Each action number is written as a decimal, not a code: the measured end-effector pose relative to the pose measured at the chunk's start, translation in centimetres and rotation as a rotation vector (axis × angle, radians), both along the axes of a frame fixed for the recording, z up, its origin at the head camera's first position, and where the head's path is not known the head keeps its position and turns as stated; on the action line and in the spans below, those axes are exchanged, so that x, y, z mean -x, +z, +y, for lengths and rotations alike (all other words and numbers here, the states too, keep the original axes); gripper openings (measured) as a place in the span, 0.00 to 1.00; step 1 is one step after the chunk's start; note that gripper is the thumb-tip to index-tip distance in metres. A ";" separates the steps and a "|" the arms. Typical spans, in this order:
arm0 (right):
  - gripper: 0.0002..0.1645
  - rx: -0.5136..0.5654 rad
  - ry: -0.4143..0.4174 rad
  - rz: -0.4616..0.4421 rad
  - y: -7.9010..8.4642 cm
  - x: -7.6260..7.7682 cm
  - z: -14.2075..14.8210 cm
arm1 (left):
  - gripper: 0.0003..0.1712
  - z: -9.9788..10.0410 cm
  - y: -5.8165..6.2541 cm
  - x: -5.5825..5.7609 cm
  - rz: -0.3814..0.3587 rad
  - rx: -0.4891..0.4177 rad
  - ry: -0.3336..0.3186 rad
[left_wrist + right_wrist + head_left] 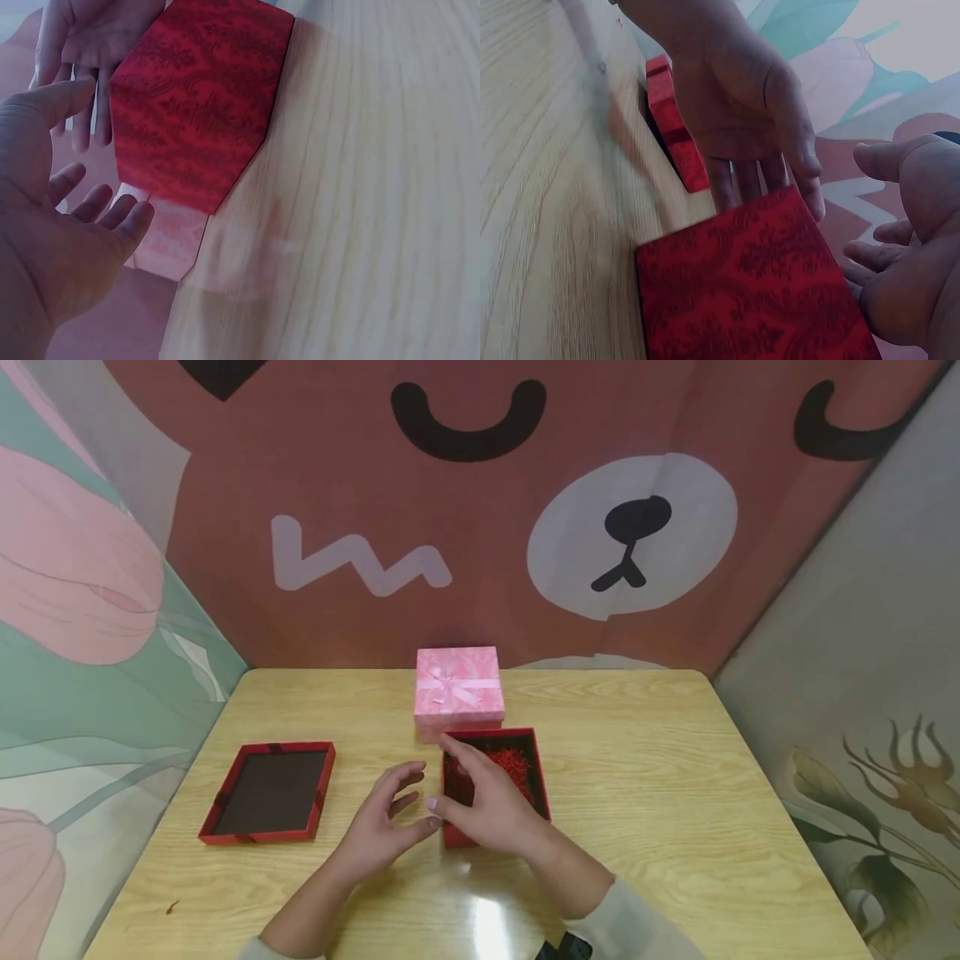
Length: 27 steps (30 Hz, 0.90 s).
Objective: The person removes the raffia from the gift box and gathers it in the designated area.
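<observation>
From the head view, the open red box (459, 838) stands on the table (675, 760) in front of the person, just in front of the pink box (459, 681); that central spot probably keeps it within easy reach of both hands. The lid (273, 793) lies inner side up, well off to the left, presumably so the opening is free. Red paper shreds (512, 767) sit inside the box, likely as padding. The left hand (384, 822) is beside the box's left side, fingers loosely curved and spread from the thumb, holding nothing. The right hand (487, 802) reaches over the opening, fingers extended, also with nothing in its hold. The count is 1 red box, 1 lid, 1 pink box with 1 bow (450, 683), and 2 hands; the shreds are too many to number.

The left wrist view shows the patterned outer side of the red box, with the pink box beyond it. Both hands are relaxed, palms showing; whether either touches the box, I cannot tell.

The right wrist view shows 2 unfilled hands near the red box, with the lid behind the left hand, apart from the box.
</observation>
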State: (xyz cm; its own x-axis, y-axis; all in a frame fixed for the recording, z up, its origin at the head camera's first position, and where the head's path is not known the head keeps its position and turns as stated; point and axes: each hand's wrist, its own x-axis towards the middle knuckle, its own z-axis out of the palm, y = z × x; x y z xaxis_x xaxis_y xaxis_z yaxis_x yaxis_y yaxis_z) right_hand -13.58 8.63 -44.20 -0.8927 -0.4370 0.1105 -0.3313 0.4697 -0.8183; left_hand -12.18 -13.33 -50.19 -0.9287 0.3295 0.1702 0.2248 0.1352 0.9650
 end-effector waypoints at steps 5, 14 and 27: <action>0.49 -0.028 -0.044 0.022 -0.3 0.3 1.0 | 0.50 0.8 -0.1 -0.1 0.021 0.013 -0.022; 0.49 -0.085 -0.086 0.034 -0.4 1.0 2.6 | 0.58 2.4 -0.7 -0.4 0.012 0.007 -0.041; 0.54 -0.283 -0.057 0.051 -0.5 1.7 3.4 | 0.62 3.0 -1.2 -0.2 -0.002 0.083 -0.015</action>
